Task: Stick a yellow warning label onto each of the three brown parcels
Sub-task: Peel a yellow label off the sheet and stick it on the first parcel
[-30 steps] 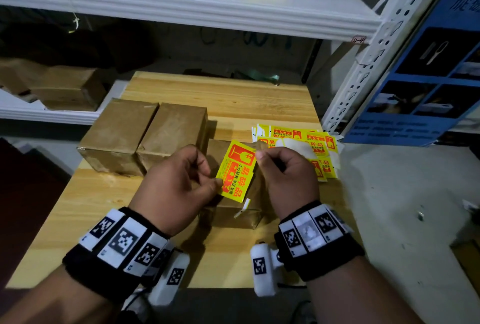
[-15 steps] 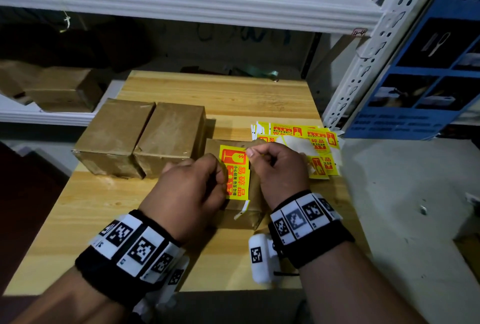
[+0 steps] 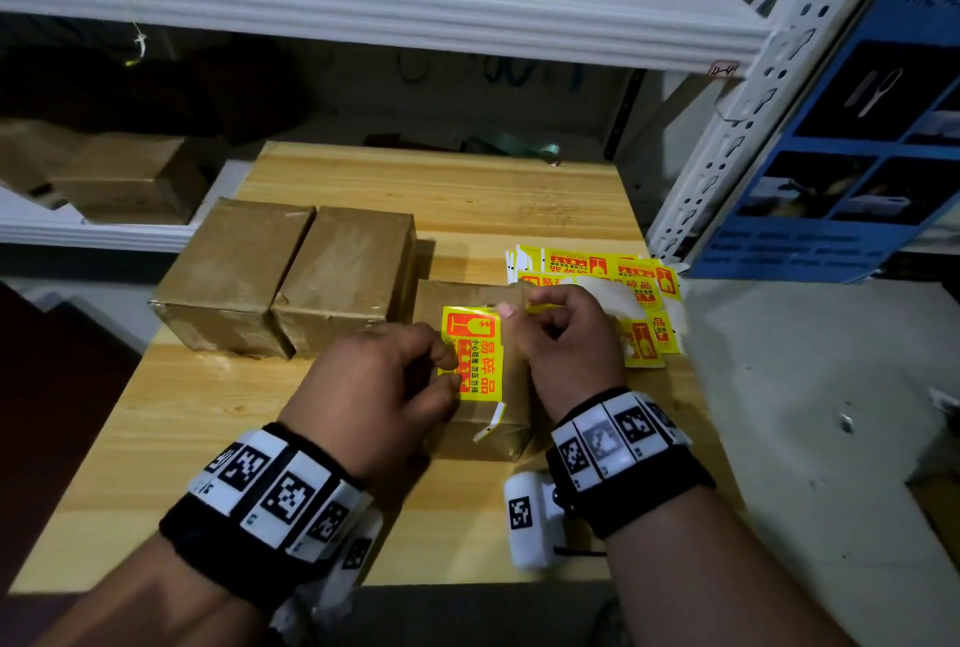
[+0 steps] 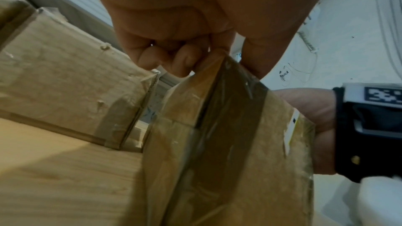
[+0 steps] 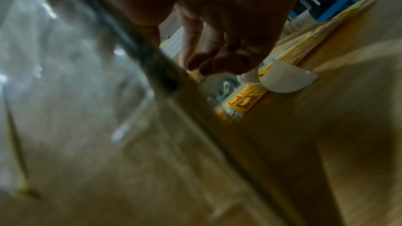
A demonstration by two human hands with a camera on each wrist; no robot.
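Left hand (image 3: 384, 381): fingers curled, thumb and forefinger pinching the left edge of the yellow label (image 3: 474, 353). Right hand (image 3: 563, 334): fingers curled, pinching the label's upper right corner. The label lies on top of the nearest parcel (image 3: 483, 433), which stands on the wooden table (image 3: 156, 438). Two more parcels (image 3: 291, 277) stand side by side to its left, touching each other. Spare labels (image 3: 644, 303) lie just beyond the right hand. One second earlier the label was held tilted above the parcel; it now lies flat against the top.
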